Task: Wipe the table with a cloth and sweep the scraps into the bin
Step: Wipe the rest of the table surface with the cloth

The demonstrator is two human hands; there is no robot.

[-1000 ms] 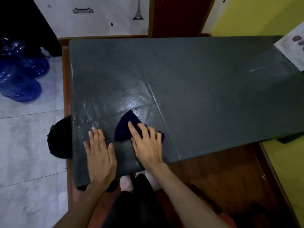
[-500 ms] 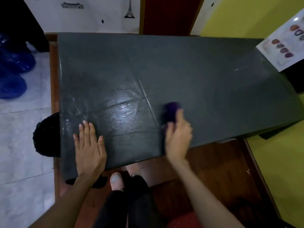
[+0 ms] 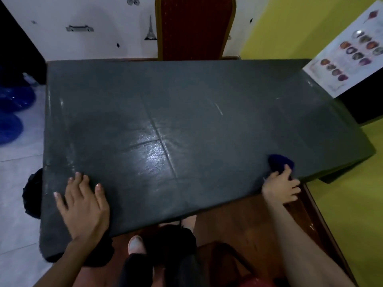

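I am wiping: my right hand (image 3: 279,187) has its grip closed on the cloth (image 3: 278,161) at the table's (image 3: 186,96) near right edge, my left hand (image 3: 84,206) lies flat and empty; next I should drag scraps left toward the bin (image 3: 32,195).

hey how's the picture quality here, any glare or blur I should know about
Head view: dim overall, with a bright glare patch on the table centre; the right hand and blue cloth are motion-blurred; the left hand is sharper; wide-angle bending shows at the table edges.

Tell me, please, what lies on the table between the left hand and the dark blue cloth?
Nothing: in the head view only bare dark table covering, with a crease and a glossy patch, separates the left hand from the cloth under the right hand.
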